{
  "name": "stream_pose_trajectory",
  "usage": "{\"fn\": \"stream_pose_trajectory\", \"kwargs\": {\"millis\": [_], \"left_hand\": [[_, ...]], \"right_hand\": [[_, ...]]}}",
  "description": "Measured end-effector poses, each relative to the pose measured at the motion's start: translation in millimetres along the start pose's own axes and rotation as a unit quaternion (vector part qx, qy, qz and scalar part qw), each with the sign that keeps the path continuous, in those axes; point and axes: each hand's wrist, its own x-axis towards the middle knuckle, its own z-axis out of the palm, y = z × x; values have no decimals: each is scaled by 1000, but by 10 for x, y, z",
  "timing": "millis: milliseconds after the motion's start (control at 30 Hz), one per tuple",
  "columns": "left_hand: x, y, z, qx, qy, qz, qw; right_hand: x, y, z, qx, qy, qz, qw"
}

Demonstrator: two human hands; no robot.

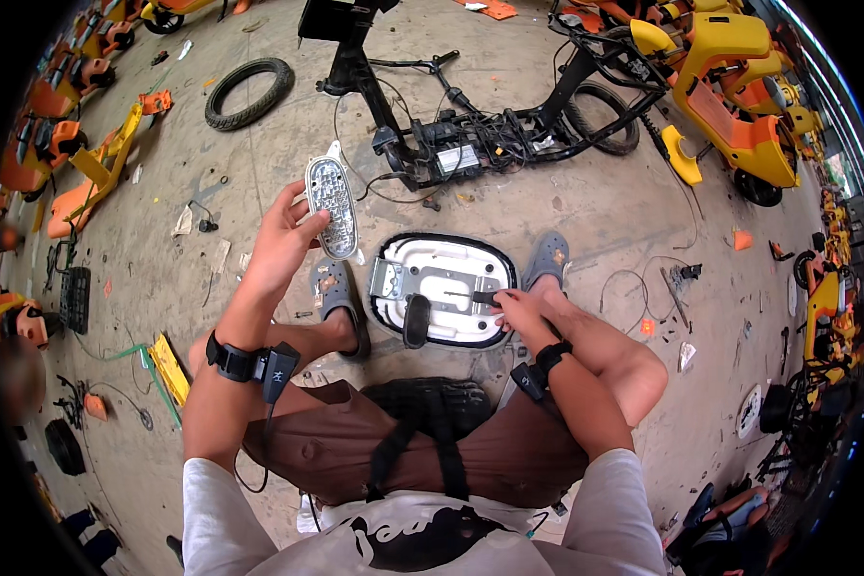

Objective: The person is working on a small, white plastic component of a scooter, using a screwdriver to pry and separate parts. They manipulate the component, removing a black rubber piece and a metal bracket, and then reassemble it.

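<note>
My left hand [290, 226] is raised left of centre, gripping an oblong part [328, 197] with a silvery, textured inner surface and white rim. Between my feet lies a black-rimmed oval piece [426, 265], white inside, with metal brackets at both sides. A black elongated part [416, 322] rests on its lower middle. My right hand [514, 312] is closed on a dark tool [483, 297], apparently a screwdriver, whose thin shaft points left over the white interior.
A stripped black scooter frame [394, 125] lies ahead, with a loose tyre [248, 94] to its left. Yellow scooters [734, 144] line both sides. A long yellow piece [168, 365], cables and debris lie around me. Another person's legs [734, 509] show at lower right.
</note>
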Motion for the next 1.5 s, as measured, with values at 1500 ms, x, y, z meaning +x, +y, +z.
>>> {"fn": "stream_pose_trajectory", "kwargs": {"millis": [1500], "left_hand": [[23, 489, 747, -154, -69, -96, 981]], "right_hand": [[-1256, -2314, 299, 54, 4, -410, 911]]}}
